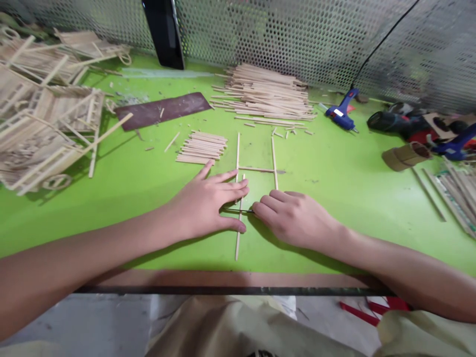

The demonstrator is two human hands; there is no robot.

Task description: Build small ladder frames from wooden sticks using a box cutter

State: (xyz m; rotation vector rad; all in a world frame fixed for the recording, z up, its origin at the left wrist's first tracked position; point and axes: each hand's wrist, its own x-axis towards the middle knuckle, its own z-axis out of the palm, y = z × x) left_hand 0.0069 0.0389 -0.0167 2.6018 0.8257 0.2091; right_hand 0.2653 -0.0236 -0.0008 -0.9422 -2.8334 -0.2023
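Observation:
A small frame of thin bamboo sticks [256, 169] lies on the green table [334, 173]: two long uprights joined by a cross stick. My left hand [208, 203] lies flat, fingers stretched out, pressing on the left upright and a loose stick [238, 233] beside it. My right hand [293, 215] is curled, fingertips pinched on a short cross stick [240, 210] that lies across the loose stick near the frame's lower end.
A short-stick bundle [203, 147] and a big stick pile [266, 93] lie behind. Finished stick models [40, 119] crowd the left. A brown sanding strip [161, 110], blue glue gun [342, 111], tape roll [405, 156] and tools sit around. A perforated metal wall stands at the back.

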